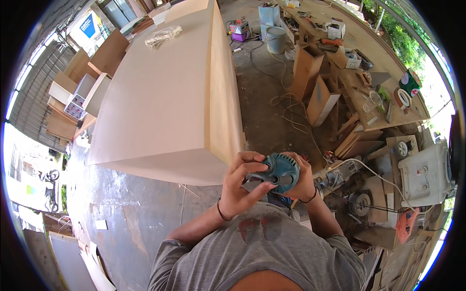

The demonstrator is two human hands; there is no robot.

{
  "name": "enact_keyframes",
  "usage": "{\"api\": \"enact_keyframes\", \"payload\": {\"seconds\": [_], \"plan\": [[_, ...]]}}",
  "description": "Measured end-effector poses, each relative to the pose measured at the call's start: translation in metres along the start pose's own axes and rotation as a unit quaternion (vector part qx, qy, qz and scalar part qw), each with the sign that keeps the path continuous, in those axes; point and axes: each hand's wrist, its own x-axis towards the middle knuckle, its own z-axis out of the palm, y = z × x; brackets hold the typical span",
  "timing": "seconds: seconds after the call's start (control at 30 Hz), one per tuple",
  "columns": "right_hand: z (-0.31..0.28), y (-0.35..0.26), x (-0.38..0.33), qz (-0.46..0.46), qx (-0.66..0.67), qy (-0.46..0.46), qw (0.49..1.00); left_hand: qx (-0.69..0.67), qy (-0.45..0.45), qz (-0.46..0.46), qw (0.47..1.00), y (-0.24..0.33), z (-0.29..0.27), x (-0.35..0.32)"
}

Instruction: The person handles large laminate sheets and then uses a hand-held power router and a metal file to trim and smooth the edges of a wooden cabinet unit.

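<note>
Teal and ribbed, the power tool (285, 169) is sitting at twelve o'clock from the grey shirt (301, 247), the left hand (241, 186) grasping it from nine o'clock, the right hand (305, 180) from three, neither nearer, its long axis showing unclearly.

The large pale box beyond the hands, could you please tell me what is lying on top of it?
A stringy off-white bundle lies on the large pale box, toward its far end. The patch of surface directly under the bundle is covered.

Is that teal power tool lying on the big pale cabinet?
No, the left hand and right hand hold the teal power tool.
</note>
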Motion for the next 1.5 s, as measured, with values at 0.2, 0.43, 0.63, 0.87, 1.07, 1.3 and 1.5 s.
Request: {"api": "enact_keyframes", "payload": {"seconds": [0.2, 0.43, 0.63, 0.87, 1.07, 1.3, 1.5], "plan": [[-0.017, 0.032, 0.011, 0.018, 0.023, 0.01, 1.0, 0.071, 0.05, -0.006, 0.996, 0.002, 0.044, 0.018], [-0.02, 0.055, 0.043, -0.008, 0.079, -0.046, 0.996, -0.058, 0.138, -0.127, 0.981, -0.012, 0.06, 0.04], [-0.019, 0.066, 0.058, 0.031, 0.162, -0.133, 0.977, -0.118, 0.113, -0.143, 0.976, -0.016, 0.043, 0.057], [-0.014, 0.07, 0.073, 0.056, 0.248, -0.172, 0.952, -0.019, 0.101, -0.105, 0.989, -0.014, 0.044, 0.056], [-0.011, 0.089, 0.077, 0.048, 0.252, -0.198, 0.946, -0.088, 0.149, -0.17, 0.97, -0.014, 0.043, 0.062], [-0.015, 0.096, 0.084, 0.037, 0.251, -0.231, 0.939, 0.025, 0.062, -0.128, 0.99, -0.016, 0.031, 0.071], [-0.016, 0.102, 0.091, 0.022, 0.242, -0.236, 0.941, -0.071, 0.109, -0.171, 0.977, -0.019, 0.039, 0.073]]}}
